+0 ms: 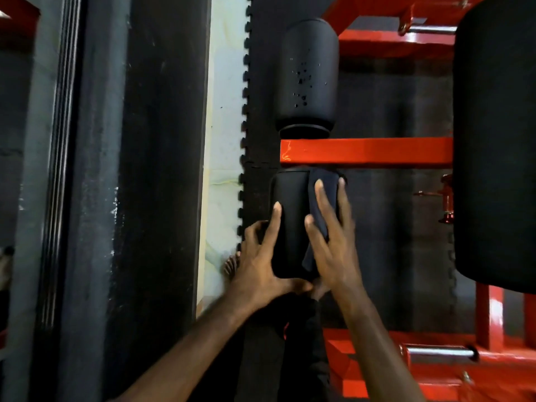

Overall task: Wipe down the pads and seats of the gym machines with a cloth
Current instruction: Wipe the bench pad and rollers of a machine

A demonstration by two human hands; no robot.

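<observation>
Fingers of the right hand press a dark cloth flat on the lower-centre black cylindrical roller pad, left hand gripping it; the droplet-speckled upper black roller pad looks unwiped.

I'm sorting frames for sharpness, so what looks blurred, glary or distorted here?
Head view: the right hand pressing the cloth shows slight motion blur; glare streaks the red bar; droplets on the far roller pad stay sharp; wide-angle bending curves the edges.

Both forearms reach forward; the left hand spreads with curled fingers, the right hand presses flat, fingers straight.
</observation>
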